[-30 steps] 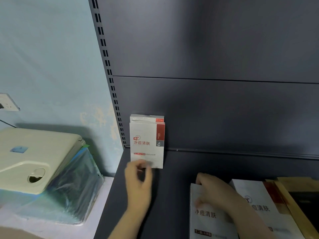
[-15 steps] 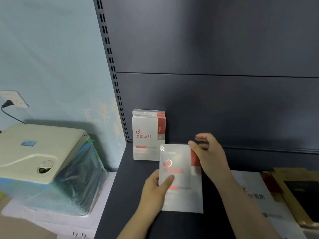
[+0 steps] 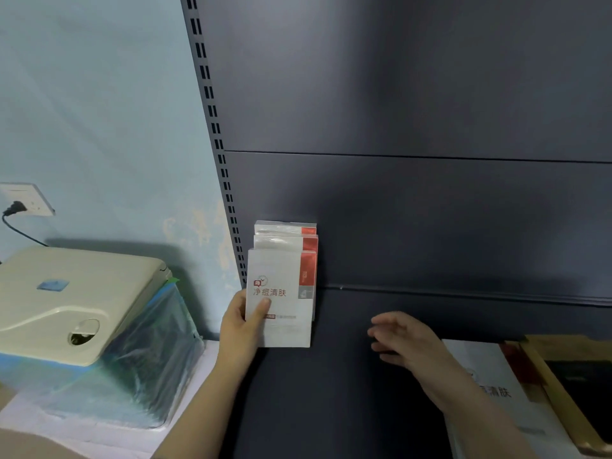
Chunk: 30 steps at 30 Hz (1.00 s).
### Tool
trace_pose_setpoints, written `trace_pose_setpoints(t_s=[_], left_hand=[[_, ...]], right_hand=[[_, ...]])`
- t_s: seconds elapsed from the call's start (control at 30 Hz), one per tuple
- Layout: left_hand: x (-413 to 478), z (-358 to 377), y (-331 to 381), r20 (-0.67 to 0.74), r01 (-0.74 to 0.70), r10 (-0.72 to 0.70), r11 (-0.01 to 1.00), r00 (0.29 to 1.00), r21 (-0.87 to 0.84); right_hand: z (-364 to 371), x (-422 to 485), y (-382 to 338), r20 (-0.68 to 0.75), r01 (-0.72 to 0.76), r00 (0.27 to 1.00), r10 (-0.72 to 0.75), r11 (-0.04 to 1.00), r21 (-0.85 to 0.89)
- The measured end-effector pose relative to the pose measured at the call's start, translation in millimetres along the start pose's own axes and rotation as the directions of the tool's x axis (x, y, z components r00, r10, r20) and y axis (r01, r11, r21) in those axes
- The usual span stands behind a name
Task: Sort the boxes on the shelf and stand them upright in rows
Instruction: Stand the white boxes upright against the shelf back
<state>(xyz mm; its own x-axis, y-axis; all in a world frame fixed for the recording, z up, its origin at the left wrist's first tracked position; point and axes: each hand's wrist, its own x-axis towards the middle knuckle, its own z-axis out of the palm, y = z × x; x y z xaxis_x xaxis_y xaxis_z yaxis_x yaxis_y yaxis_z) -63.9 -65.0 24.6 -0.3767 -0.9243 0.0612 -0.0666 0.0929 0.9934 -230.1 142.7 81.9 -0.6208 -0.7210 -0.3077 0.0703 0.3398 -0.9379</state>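
A white box with a red corner (image 3: 281,293) stands upright at the back left of the dark shelf (image 3: 331,392). My left hand (image 3: 240,326) grips its left edge, thumb on the front face. Two more white and red boxes (image 3: 286,235) stand upright in a row right behind it, against the back panel. My right hand (image 3: 402,339) hovers above the shelf to the right with relaxed fingers and holds nothing. Another white box (image 3: 490,392) lies flat at the lower right, partly under my right forearm.
A gold and black box (image 3: 569,382) lies flat at the far right edge. Left of the shelf sits a cream appliance (image 3: 76,299) on a plastic-wrapped base. A wall socket with a plug (image 3: 25,202) is on the pale blue wall.
The box held in both hands half a second ago now stands in front of the upright row. My right hand has let go and drawn back to the right.
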Motion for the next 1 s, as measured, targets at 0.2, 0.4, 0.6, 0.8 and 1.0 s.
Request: trace_pose_setpoints(t_s=[0.2,0.4,0.6,0.8,1.0], left_hand=[[11.5,13.7,-10.2,-0.117,-0.015,0.024,0.997,0.993,0.077],[14.6,21.5,-11.0,-0.101,-0.040,0.051,0.993,0.994,0.108],[1.3,18.4,-4.2,-0.220,-0.152,0.169,0.984,0.961,0.094],[-39.6,33.8,-16.5,-0.170,-0.288,0.315,0.943,0.934,0.167],[-74.8,69.3,-11.3,0.128,-0.344,0.335,0.937,0.934,0.062]], right_hand=[[-13.9,-5.2,13.1,-0.063,-0.054,0.996,0.056,0.998,0.034],[-21.7,-15.0,11.4,-0.036,-0.048,0.998,0.048,0.999,-0.008],[-87.1,-32.2,-16.0,-0.160,0.058,0.981,-0.112,0.948,-0.313],[-113.7,-23.8,-12.1,-0.089,-0.132,0.989,0.120,0.430,-0.893],[-113.8,-5.2,-10.8,0.011,-0.047,0.983,0.184,0.311,-0.949]])
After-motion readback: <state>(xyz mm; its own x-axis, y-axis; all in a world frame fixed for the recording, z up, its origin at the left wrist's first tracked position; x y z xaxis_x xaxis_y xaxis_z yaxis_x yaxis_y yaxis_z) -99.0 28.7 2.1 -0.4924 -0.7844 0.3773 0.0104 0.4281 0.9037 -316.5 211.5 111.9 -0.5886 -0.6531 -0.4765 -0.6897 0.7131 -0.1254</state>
